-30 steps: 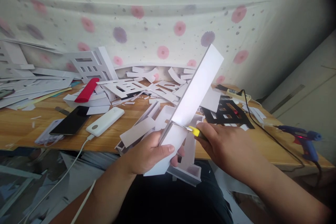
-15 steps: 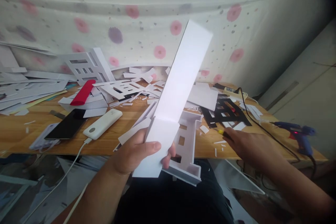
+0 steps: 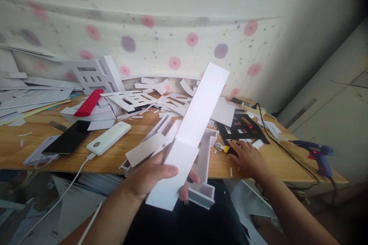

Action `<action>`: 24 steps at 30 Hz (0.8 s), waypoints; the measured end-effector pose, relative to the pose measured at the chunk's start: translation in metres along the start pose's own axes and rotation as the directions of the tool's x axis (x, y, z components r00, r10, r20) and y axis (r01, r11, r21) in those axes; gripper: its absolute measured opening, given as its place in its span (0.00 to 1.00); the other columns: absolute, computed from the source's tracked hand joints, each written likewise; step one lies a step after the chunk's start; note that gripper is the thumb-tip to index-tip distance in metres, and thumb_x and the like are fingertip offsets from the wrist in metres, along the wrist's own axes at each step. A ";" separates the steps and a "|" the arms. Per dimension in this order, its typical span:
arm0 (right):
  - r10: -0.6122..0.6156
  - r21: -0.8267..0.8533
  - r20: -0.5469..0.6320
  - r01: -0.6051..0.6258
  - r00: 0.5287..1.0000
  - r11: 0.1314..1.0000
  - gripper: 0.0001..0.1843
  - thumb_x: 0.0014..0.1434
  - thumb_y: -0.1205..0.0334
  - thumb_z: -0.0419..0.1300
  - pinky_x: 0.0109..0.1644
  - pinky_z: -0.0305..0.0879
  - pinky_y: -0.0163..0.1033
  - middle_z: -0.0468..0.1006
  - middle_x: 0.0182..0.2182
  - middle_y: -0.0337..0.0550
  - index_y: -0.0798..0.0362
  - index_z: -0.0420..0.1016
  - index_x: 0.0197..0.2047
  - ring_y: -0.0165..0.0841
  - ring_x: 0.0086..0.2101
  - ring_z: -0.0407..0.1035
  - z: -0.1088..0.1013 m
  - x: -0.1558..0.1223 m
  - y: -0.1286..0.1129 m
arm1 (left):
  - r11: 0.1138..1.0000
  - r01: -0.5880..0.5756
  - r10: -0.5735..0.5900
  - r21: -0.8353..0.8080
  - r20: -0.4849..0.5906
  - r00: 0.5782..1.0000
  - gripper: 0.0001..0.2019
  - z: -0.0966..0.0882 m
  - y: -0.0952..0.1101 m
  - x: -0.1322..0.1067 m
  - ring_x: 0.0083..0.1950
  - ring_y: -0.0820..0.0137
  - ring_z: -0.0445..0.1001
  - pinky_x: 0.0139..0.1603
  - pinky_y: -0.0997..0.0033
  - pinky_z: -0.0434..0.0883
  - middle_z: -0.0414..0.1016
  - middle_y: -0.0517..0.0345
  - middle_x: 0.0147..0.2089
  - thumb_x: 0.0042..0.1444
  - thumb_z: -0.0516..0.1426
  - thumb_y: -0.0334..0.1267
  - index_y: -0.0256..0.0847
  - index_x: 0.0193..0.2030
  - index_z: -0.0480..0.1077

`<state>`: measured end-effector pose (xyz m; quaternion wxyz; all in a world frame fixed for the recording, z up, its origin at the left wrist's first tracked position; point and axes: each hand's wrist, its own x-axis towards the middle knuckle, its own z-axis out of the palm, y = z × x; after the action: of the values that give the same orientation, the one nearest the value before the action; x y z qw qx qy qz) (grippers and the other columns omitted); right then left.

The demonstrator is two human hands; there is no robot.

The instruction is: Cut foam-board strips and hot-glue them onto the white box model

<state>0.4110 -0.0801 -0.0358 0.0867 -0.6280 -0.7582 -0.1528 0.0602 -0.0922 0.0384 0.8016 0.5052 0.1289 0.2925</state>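
My left hand (image 3: 161,176) is closed around the lower part of a long white foam-board strip (image 3: 198,111), thumb on its front face. A crease or joint crosses the strip just above the thumb, and its upper part slants up to the right. On the table to the right, my right hand (image 3: 250,159) rests palm down with its fingers stretched out beside a yellow-and-black craft knife (image 3: 230,151). The fingers partly cover the knife. Behind the strip, a white box-like foam-board frame (image 3: 205,157) with window cut-outs juts over the table's front edge.
A blue glue gun (image 3: 313,153) with a lit red light stands at the right, its cord trailing. A black cut-out panel (image 3: 244,128) lies beyond my right hand. At the left are a white power bank (image 3: 109,138), a dark phone (image 3: 67,136) and a red roll (image 3: 89,102). White offcuts litter the back.
My right hand has moved left and its fingers have spread, leaving the craft knife on the table. The strip's upper end has come lower in view, still in my left hand.
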 end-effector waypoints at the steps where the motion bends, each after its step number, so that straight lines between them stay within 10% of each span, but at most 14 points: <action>1: 0.004 0.008 -0.074 -0.003 0.997 1.000 0.21 0.66 0.61 0.58 0.50 0.70 0.52 0.73 0.49 0.57 0.58 0.71 0.60 0.49 0.48 0.70 -0.006 0.003 -0.003 | 1.000 0.003 -0.003 -0.022 -0.009 1.000 0.25 0.000 -0.002 0.000 0.34 0.61 0.82 0.31 0.70 0.73 0.79 0.39 0.47 0.59 0.58 0.39 0.43 0.62 0.58; 3: -0.006 0.039 -0.322 0.019 0.947 0.999 0.24 0.67 0.61 0.57 0.57 0.66 0.53 0.69 0.54 0.58 0.56 0.65 0.65 0.48 0.53 0.66 -0.024 0.010 -0.015 | 0.998 0.023 -0.026 -0.059 -0.036 0.999 0.26 0.002 -0.006 0.003 0.35 0.60 0.83 0.33 0.67 0.75 0.78 0.39 0.49 0.59 0.58 0.38 0.44 0.63 0.56; 7: -0.159 -0.022 -0.730 0.209 0.665 0.978 0.35 0.61 0.61 0.66 0.63 0.59 0.58 0.64 0.61 0.56 0.47 0.58 0.69 0.53 0.61 0.58 -0.069 0.029 -0.048 | 0.993 0.092 -0.093 -0.071 -0.007 0.996 0.26 0.009 -0.010 0.009 0.35 0.57 0.83 0.31 0.67 0.77 0.78 0.39 0.49 0.59 0.58 0.38 0.43 0.63 0.57; 18: -0.268 0.033 -0.737 0.428 0.621 0.903 0.15 0.66 0.71 0.59 0.67 0.48 0.60 0.78 0.51 0.44 0.50 0.72 0.55 0.46 0.58 0.67 -0.081 0.044 -0.076 | 0.982 0.086 -0.055 -0.167 0.180 0.982 0.19 0.014 -0.007 0.005 0.31 0.62 0.82 0.30 0.71 0.76 0.81 0.42 0.44 0.58 0.59 0.40 0.42 0.55 0.64; 24: -0.326 0.169 -0.716 0.607 0.617 0.776 0.15 0.65 0.72 0.56 0.60 0.62 0.60 0.77 0.50 0.56 0.61 0.71 0.54 0.47 0.54 0.69 -0.069 0.029 -0.095 | 0.999 -0.009 0.003 0.038 0.152 0.988 0.20 -0.002 0.002 0.002 0.40 0.58 0.82 0.40 0.64 0.76 0.81 0.44 0.45 0.57 0.63 0.42 0.39 0.54 0.71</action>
<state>0.3085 -0.0927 0.0269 0.4257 -0.2776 -0.8322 -0.2217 0.0605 -0.0886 0.0398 0.7983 0.5419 0.0716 0.2529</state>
